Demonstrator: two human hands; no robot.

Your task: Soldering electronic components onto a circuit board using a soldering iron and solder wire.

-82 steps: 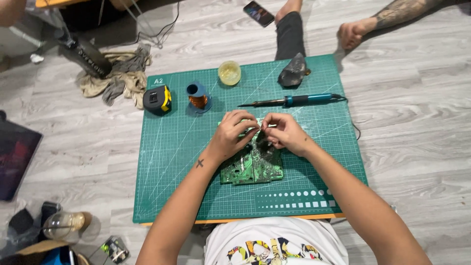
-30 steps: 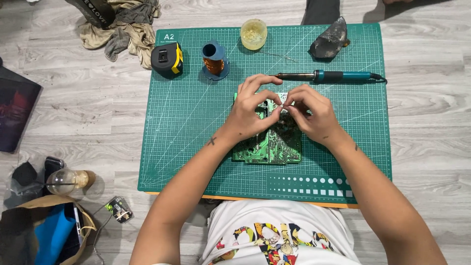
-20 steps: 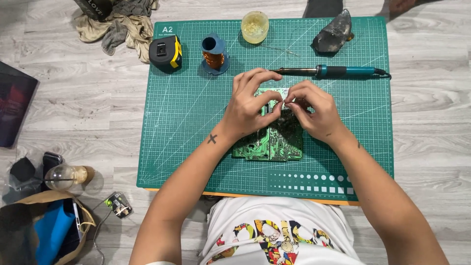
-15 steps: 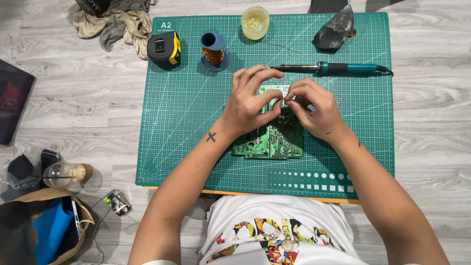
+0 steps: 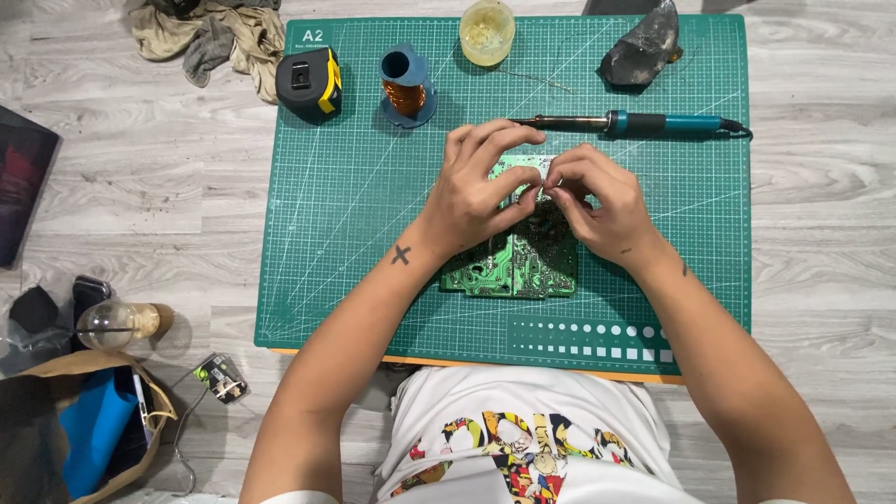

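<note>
Left hand [image 5: 481,191] and right hand [image 5: 597,205] pinch the green circuit board [image 5: 513,266], its length running left-right.

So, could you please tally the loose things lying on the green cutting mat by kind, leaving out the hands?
Green printed circuit board, under the left hand and right hand: 1
Teal-handled soldering iron: 1
Black and yellow tape measure: 1
Blue spool of copper wire: 1
Small round yellowish tub: 1
Dark grey crumpled lump: 1
Total: 6
</note>
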